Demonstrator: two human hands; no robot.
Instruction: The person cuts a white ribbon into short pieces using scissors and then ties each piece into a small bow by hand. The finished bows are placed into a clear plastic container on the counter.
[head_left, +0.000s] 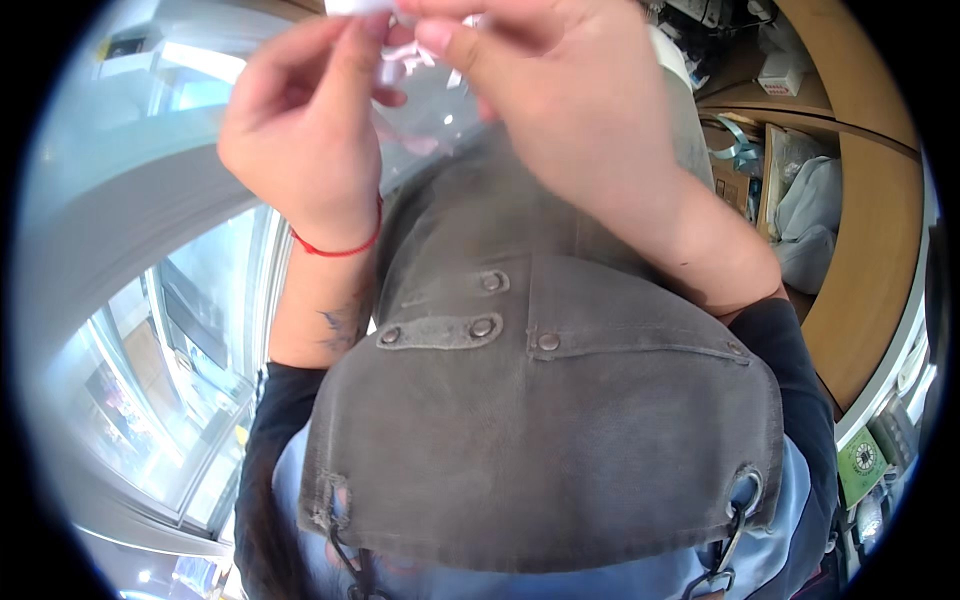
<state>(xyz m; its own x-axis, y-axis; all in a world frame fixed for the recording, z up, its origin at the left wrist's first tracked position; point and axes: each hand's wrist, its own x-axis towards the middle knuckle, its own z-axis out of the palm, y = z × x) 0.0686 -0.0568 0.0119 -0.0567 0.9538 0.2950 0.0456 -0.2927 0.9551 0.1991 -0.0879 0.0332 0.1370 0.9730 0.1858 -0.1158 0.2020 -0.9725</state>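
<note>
My left hand, with a red string bracelet at its wrist, is raised at the top of the view. Its thumb and fingers pinch a small white piece, cut off by the upper edge. My right hand meets it from the other side, its thumb and forefinger closed on the same piece. Motion blurs the fingertips, so the kind of piece cannot be made out. Just below the fingers show pale pinkish-white strips and a shiny, see-through surface.
A dark grey apron with metal rivets covers my front. On the right, a wooden shelf unit holds a small white box, a light blue ribbon and plastic-wrapped things. Bright glass panes stand on the left.
</note>
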